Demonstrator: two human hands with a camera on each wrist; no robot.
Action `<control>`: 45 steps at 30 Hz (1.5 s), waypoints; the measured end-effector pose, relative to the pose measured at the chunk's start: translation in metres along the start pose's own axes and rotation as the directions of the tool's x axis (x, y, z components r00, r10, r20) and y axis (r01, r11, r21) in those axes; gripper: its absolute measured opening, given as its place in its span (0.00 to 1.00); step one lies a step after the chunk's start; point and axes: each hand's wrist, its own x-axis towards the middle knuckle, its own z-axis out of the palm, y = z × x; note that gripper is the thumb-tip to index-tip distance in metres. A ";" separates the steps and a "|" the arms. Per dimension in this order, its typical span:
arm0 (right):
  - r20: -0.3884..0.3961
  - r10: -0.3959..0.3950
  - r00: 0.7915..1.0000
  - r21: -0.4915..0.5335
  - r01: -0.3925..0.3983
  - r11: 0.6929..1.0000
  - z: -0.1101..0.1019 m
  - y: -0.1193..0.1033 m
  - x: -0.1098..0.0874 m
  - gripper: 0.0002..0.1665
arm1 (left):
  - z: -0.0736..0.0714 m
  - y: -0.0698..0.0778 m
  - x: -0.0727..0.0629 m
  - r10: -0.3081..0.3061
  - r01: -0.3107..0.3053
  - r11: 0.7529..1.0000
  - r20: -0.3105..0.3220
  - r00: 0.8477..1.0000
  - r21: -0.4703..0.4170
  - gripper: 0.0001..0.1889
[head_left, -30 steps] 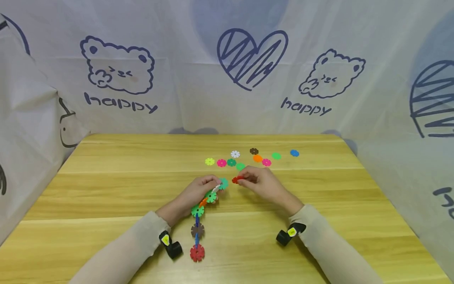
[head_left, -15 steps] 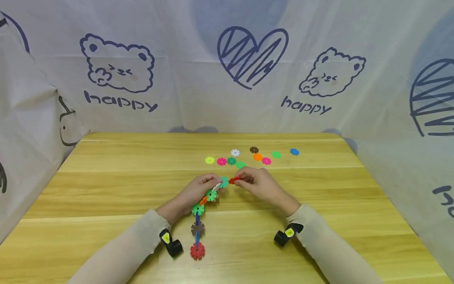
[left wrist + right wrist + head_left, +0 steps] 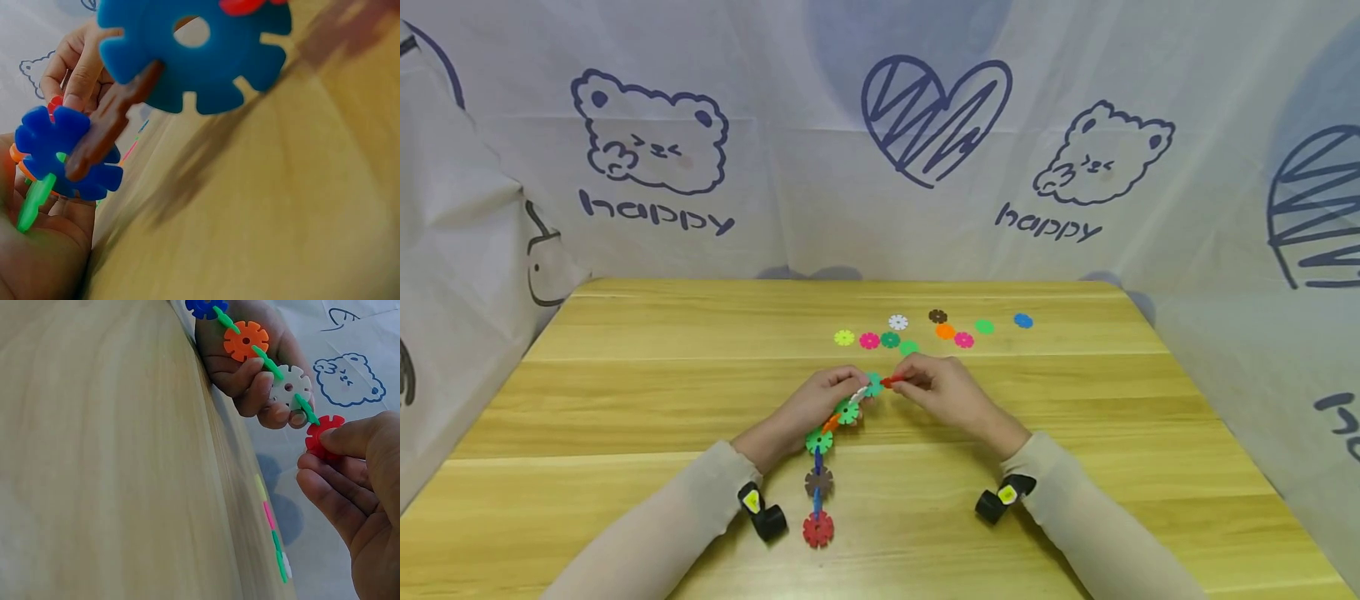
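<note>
A chain of notched plastic discs, joined slot to slot, hangs from my left hand point(image 3: 805, 410) down toward me. Its lower end is a red disc point(image 3: 817, 530), with a brown disc point(image 3: 818, 482) two above it. My left fingers grip the chain's upper end around the white disc point(image 3: 289, 390), and a teal disc point(image 3: 873, 384) sticks out past them. Between thumb and fingers, my right hand point(image 3: 953, 393) pinches another red disc point(image 3: 320, 432). That disc's edge is right at the teal disc's rim. In the left wrist view a blue disc point(image 3: 231, 69) fills the top.
Several loose discs lie on the wooden table point(image 3: 625, 400) beyond my hands, among them a yellow one point(image 3: 844, 337), a white one point(image 3: 898, 322) and a blue one point(image 3: 1023, 321). A white cloth with drawings point(image 3: 820, 192) hangs behind the table.
My right hand has moved left with the red disc, bringing it up to the teal disc at the chain's end. The left hand and chain have hardly moved.
</note>
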 end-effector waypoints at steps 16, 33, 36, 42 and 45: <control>-0.058 -0.046 0.997 0.011 0.047 0.999 0.002 -0.003 -0.001 0.03 | 0.003 0.003 -0.002 0.042 -0.042 0.995 -0.002 0.999 -0.089 0.14; -0.002 -0.057 0.998 0.001 0.057 0.998 -0.003 0.000 0.008 0.03 | 0.004 0.009 -0.001 0.027 -0.025 0.999 -0.054 0.998 0.030 0.15; 0.009 -0.046 0.999 0.003 0.046 0.999 -0.003 0.001 0.011 0.03 | 0.002 0.010 -0.001 0.026 -0.021 0.996 -0.064 0.998 0.083 0.17; 0.039 -0.004 0.999 0.032 0.003 0.999 0.000 0.005 0.014 0.05 | -0.002 0.009 0.000 0.090 -0.075 0.979 -0.075 0.993 0.191 0.18; 0.042 0.007 0.999 0.040 -0.009 0.999 0.002 0.008 0.016 0.06 | -0.003 0.008 0.002 0.130 -0.095 0.949 -0.096 0.987 0.301 0.19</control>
